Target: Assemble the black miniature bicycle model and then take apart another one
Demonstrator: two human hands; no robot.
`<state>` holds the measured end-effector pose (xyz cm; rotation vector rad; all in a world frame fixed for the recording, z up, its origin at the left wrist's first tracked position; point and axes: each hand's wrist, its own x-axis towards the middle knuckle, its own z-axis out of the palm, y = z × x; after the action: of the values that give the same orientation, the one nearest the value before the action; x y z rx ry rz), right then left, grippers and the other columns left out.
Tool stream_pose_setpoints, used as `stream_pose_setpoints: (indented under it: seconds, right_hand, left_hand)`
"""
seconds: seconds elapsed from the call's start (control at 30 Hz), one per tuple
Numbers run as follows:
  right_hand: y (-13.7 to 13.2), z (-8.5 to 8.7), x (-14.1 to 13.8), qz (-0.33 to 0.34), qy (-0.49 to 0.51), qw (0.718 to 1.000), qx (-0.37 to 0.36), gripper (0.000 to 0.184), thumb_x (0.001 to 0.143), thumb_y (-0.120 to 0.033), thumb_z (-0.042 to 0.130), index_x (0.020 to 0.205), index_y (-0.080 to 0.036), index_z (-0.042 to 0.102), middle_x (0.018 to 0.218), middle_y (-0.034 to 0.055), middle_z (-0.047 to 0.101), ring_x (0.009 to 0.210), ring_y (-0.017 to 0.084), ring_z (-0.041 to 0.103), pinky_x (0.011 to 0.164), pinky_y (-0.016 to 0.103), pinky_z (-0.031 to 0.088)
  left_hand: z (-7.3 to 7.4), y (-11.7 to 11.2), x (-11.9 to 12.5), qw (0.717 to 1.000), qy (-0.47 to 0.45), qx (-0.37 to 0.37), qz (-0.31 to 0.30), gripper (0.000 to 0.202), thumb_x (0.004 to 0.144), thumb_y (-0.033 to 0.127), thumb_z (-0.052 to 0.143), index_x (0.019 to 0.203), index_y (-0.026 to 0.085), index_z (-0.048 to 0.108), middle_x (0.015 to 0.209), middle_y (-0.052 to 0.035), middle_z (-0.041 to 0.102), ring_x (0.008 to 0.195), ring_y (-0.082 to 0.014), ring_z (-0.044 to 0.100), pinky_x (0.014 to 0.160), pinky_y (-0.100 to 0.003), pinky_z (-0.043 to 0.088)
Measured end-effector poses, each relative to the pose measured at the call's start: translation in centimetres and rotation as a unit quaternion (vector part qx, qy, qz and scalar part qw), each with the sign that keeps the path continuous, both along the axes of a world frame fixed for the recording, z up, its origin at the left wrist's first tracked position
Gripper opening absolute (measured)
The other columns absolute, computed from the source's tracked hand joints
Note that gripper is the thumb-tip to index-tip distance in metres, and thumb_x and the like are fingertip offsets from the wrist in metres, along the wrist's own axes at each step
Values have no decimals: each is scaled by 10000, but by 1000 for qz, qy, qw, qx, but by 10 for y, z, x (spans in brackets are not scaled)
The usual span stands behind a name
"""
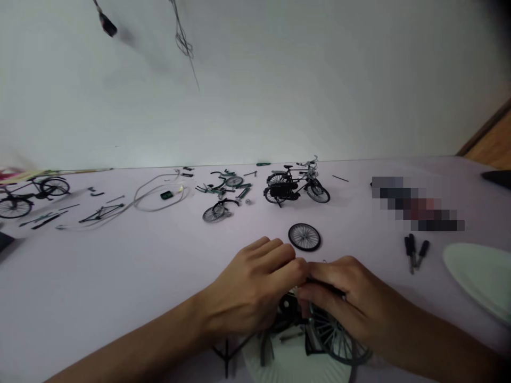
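My left hand and my right hand meet close in front of me, fingers curled in and nearly touching. Both are closed on a partly built miniature bicycle; my fingers hide much of its frame. Its spoked wheel hangs below my right hand, over a white ribbed paper plate that carries a few small dark parts. Just beyond my fingertips a loose black-rimmed wheel lies flat. The exact spot each hand pinches is covered.
Farther back stands a dark model bicycle. Green bicycle parts and a wheel with fender lie left of it. Another bicycle stands far left, near a bare frame. Small screwdrivers and a white plate lie right.
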<state>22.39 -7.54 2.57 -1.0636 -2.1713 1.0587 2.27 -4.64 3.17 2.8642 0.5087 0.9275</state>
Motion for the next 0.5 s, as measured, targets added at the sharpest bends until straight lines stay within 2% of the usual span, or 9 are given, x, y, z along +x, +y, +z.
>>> stream_pose_setpoints:
  seconds: [0.1, 0.2, 0.27, 0.33, 0.4, 0.43, 0.47, 0.5]
  right_hand:
    - [-1, -1, -3, -6, 7, 1000, 20, 317, 1008, -355, 463, 732, -206, 514, 627, -44, 500, 576, 105, 485, 529, 234, 371]
    - [-3, 3, -2, 11, 25, 998, 51, 308, 1007, -291, 476, 710, -209, 455, 604, -64, 437, 538, 83, 432, 529, 226, 341]
    - [-5, 7, 1, 21, 24, 995, 92, 325, 999, -266, 493, 692, -210, 401, 600, -69, 400, 525, 75, 397, 515, 227, 312]
    - [-5, 10, 4, 23, 10, 991, 128, 343, 991, -253, 503, 684, -210, 356, 596, -70, 364, 513, 72, 360, 501, 230, 289]
    - [-6, 12, 6, 26, 4, 989, 147, 348, 986, -249, 502, 678, -211, 343, 584, -70, 351, 496, 73, 345, 487, 231, 282]
    - [-6, 13, 6, 27, 7, 988, 151, 351, 986, -257, 496, 671, -211, 348, 574, -69, 356, 486, 74, 351, 480, 232, 286]
    - [-7, 14, 6, 28, 12, 989, 148, 349, 988, -269, 487, 665, -213, 369, 566, -65, 377, 481, 77, 373, 479, 232, 301]
    - [-7, 15, 6, 29, 16, 990, 137, 341, 994, -282, 474, 666, -215, 407, 567, -58, 420, 488, 82, 418, 489, 230, 330]
  left_hand:
    - [2, -4, -1, 998, -14, -53, -21, 138, 928, 77, 350, 915, 159, 460, 737, -22, 496, 640, -147, 401, 611, -307, 356]
    - [8, -10, -3, 983, -48, -176, -35, 154, 946, 73, 360, 859, 167, 446, 738, -2, 484, 649, -120, 415, 659, -288, 373]
    - [13, -15, -3, 950, -61, -306, -27, 209, 1005, 153, 361, 816, 173, 448, 694, 16, 453, 621, -105, 396, 614, -263, 353]
    - [17, -18, -4, 885, -74, -457, -40, 295, 1035, 279, 366, 766, 179, 431, 626, 32, 389, 568, -101, 349, 533, -255, 303]
    - [20, -20, -4, 817, -90, -565, -70, 355, 1032, 363, 375, 726, 185, 401, 580, 42, 339, 532, -101, 324, 496, -259, 275]
    - [21, -20, -4, 801, -96, -585, -81, 368, 1028, 380, 381, 715, 186, 400, 568, 44, 332, 524, -101, 323, 490, -261, 273]
    - [21, -20, -4, 805, -103, -579, -78, 370, 1025, 377, 387, 711, 183, 418, 568, 40, 345, 525, -103, 331, 493, -262, 279]
    - [22, -19, -4, 822, -100, -556, -73, 362, 1025, 358, 389, 719, 176, 450, 575, 32, 379, 529, -103, 348, 498, -258, 293]
